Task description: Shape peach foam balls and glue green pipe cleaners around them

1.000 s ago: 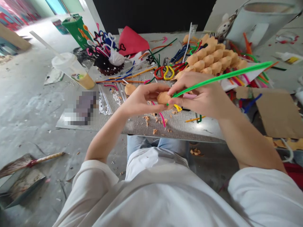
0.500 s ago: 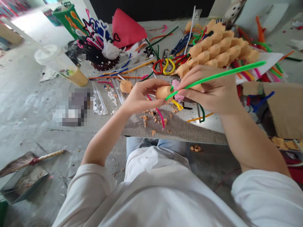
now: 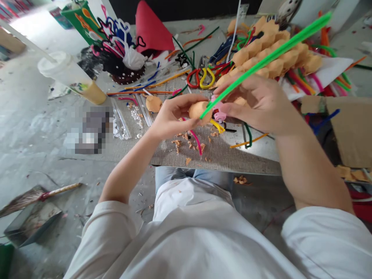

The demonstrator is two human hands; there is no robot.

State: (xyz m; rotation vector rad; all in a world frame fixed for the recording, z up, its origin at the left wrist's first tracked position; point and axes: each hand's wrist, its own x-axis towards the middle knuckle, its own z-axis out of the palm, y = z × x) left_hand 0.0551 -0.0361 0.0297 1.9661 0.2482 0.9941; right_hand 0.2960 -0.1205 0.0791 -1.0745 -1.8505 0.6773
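Left hand point(image 3: 171, 116) curled closed around one orange foam lump point(image 3: 199, 112), held above the table point(image 3: 215, 157). Right hand point(image 3: 255, 102) half closed, pinching one green pipe cleaner point(image 3: 261, 66), its end at the lump. A second lump point(image 3: 154, 104) lies on the table nearby.

My grey table point(image 3: 221, 164) stands on a littered concrete floor point(image 3: 37, 155), with a black wall point(image 3: 186, 6) ahead and a broom point(image 3: 58, 190) and dustpan point(image 3: 33, 224) down to my left.
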